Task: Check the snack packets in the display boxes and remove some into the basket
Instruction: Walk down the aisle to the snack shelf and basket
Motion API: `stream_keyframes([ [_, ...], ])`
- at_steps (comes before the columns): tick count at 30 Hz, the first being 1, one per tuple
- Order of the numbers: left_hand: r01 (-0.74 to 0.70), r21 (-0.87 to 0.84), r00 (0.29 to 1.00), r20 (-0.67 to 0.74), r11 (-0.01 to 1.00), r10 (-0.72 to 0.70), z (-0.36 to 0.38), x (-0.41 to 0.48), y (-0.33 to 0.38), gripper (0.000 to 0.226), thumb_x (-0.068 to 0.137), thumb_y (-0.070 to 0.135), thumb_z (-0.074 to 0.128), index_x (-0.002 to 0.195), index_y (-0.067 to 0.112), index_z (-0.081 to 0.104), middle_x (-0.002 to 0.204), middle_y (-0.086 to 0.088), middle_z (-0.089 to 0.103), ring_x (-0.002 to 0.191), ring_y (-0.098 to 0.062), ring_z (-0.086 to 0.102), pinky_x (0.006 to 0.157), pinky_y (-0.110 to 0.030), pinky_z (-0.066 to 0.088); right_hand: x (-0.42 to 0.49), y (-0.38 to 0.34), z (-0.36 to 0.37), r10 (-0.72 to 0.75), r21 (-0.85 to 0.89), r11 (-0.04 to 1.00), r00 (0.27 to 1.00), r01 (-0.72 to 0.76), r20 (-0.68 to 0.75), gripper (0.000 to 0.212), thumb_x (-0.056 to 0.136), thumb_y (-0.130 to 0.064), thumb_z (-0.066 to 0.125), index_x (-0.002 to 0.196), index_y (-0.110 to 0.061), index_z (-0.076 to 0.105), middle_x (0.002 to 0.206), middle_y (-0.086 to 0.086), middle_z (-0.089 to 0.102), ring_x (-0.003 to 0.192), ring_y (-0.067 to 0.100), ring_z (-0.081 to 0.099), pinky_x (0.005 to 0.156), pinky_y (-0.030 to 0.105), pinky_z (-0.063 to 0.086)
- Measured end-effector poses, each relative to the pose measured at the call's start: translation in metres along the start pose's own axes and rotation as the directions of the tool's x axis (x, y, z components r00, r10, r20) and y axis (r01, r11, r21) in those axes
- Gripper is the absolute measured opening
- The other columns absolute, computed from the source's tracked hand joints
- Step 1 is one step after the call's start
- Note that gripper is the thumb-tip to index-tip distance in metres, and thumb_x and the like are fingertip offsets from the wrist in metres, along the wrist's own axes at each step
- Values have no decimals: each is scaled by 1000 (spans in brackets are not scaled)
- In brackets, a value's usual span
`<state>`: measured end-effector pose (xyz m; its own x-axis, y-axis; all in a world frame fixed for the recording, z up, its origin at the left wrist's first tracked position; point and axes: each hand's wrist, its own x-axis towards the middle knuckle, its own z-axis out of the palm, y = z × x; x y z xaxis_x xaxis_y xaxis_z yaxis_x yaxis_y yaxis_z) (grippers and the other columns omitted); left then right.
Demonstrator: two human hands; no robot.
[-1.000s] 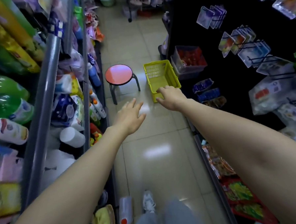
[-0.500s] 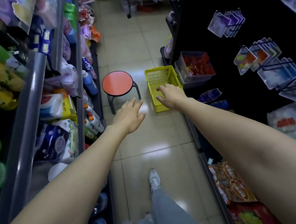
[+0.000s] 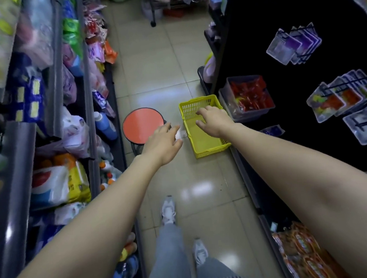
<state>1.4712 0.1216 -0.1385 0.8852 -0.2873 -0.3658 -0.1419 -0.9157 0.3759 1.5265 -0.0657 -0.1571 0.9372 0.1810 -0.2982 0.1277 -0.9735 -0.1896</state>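
A yellow plastic basket (image 3: 202, 150) sits on the tiled floor by the right shelf, with nothing visible inside it. My right hand (image 3: 214, 121) hovers over the basket with loosely spread fingers, holding nothing. My left hand (image 3: 163, 141) reaches forward to the left of the basket, fingers straight and empty. A clear display box of red snack packets (image 3: 249, 97) stands on the low right shelf just beyond the basket. More orange snack packets (image 3: 301, 251) lie in the bottom right shelf near my legs.
A round red stool (image 3: 142, 125) stands left of the basket. Left shelves (image 3: 56, 124) hold bottles and bags. Packets (image 3: 294, 44) hang on hooks on the dark right wall. A wheeled rack (image 3: 165, 6) stands at the aisle's far end. My feet (image 3: 168, 209) are on the tiles.
I have walked forward along the aisle, so the basket and stool are closer. My right hand has moved from the basket's near rim to above its inside.
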Motion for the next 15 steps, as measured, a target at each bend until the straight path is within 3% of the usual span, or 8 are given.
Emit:
stream_keyframes([
  [15,-279,104,949,184,955,257,-78,199,-12,57,104,36,39,155,22,19,164,-7,8,149,-26,12,119,-38,20,134,48,-40,275,113,956,961,-271,-26,46,102,-37,42,142,-15,44,142,13,47,132,33,43,104,43,35],
])
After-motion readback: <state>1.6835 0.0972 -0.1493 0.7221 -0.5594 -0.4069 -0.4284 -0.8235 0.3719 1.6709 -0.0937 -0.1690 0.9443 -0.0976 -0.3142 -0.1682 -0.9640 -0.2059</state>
